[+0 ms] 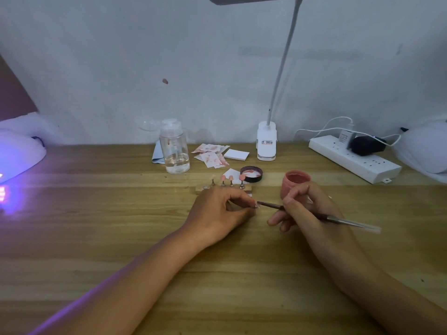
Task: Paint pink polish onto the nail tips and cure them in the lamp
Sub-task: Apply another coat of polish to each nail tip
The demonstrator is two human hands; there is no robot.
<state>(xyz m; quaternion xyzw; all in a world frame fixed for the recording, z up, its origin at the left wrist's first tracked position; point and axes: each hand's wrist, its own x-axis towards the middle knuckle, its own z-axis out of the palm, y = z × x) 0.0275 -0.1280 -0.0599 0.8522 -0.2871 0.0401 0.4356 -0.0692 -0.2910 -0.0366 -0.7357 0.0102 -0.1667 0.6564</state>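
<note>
While one brush (314,215) touches one nail tip (256,206), four more (231,177) stand.

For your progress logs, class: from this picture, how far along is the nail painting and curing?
Done: the jar is open, its lid off, and three tips on the holder look pink. In hand: the left hand pinches a tip while the right hand holds the brush to it. Left: one pale tip on the holder, then curing in the lit lamp.
</note>
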